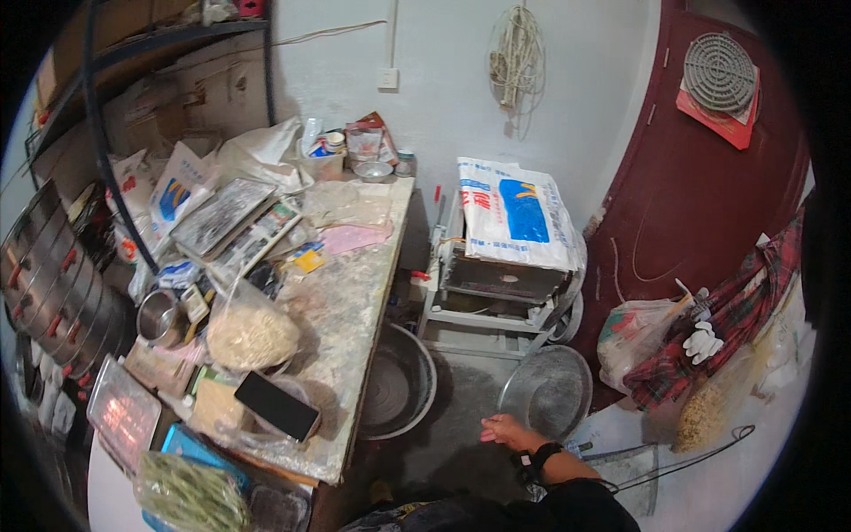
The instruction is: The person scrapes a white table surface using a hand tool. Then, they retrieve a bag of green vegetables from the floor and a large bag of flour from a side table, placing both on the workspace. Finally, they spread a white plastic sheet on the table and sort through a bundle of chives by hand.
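My right hand (pixel 506 431) hangs low above the floor, with a dark band on the wrist. Its fingers are loosely bent and slightly apart, and I see nothing held in them. The closest thing is a round metal basin (pixel 548 392), tilted up just behind the hand. My left hand is out of view. Before me on the left, a floury worktable (pixel 332 292) carries a black phone (pixel 276 405) lying on a bagged container. Beside it are a clear bag of pale, crumbly food (pixel 252 332) and a steel pot (pixel 161 318).
A printed woven sack (pixel 512 213) covers a machine on a white frame (pixel 485 322). A large basin (pixel 395 382) stands beside the table. Bagged green vegetables (pixel 193 492) lie front left. Plaid cloth (pixel 731 306) and white gloves (pixel 702 342) hang by the dark red door (pixel 705 199).
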A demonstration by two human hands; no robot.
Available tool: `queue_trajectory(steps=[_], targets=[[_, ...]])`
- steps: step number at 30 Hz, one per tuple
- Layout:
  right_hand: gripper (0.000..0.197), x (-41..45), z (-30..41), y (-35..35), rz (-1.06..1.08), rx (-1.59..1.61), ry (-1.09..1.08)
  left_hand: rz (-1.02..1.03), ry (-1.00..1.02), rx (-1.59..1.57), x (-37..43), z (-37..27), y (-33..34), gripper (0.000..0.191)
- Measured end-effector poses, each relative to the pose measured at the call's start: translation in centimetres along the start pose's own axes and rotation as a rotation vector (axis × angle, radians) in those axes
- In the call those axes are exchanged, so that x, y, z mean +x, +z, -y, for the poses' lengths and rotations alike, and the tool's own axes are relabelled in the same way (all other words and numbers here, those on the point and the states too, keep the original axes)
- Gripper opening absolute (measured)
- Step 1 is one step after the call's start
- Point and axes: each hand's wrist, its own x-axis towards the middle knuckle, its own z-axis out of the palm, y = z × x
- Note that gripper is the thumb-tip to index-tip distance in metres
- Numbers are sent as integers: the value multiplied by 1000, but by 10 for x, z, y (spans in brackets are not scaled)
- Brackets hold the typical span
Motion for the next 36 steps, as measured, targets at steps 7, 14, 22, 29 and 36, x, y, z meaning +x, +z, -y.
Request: queue_trajectory(steps=[7,14,22,29,36], targets=[[59,46,49,-89,-68,77,25,123,118,57,108,-139,62,41],[38,181,195,-231,-165,379,-420,45,41,35,175,-235,140,39],[66,324,375,-336,-167,1133,-418,-122,-120,-18,188,-329,213,37],[50,358,403,-361,-214,1276,-493,-171,-161,-30,191,-365,246,35],[23,351,419,-401,-136,1317,-525,-184,-163,-37,185,-372,261,33]])
